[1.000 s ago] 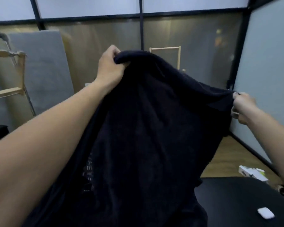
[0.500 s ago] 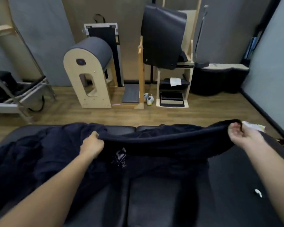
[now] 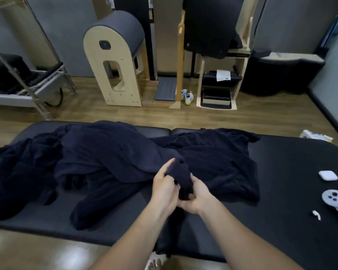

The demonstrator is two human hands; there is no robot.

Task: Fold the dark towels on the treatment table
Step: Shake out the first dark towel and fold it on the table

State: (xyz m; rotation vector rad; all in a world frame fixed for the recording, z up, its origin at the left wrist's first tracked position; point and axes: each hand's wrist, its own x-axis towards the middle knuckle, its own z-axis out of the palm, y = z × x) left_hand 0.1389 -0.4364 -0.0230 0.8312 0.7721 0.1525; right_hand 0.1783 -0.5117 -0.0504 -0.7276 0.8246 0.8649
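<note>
**Edge gathered, first fold not yet made**

The dark towel [image 3: 213, 160] lay crumpled across the middle of the desk [image 3: 293, 158], one bunched part of it lifted toward the near side. More dark towels [image 3: 23, 172] were heaped at the desk's left end; where one cloth ended and the next began could not be told. The step in hand looked like finding an edge or corners before the first fold. The next move would likely call for drawing the hands apart along that edge so the cloth spread flat. The left hand [image 3: 163, 189] was curled round the bunch. The right hand [image 3: 197, 195] gripped the same bunch lower down, touching the left. A white case [image 3: 328, 175] and a controller [image 3: 336, 201] lay to the right, apart from the towel.
</note>
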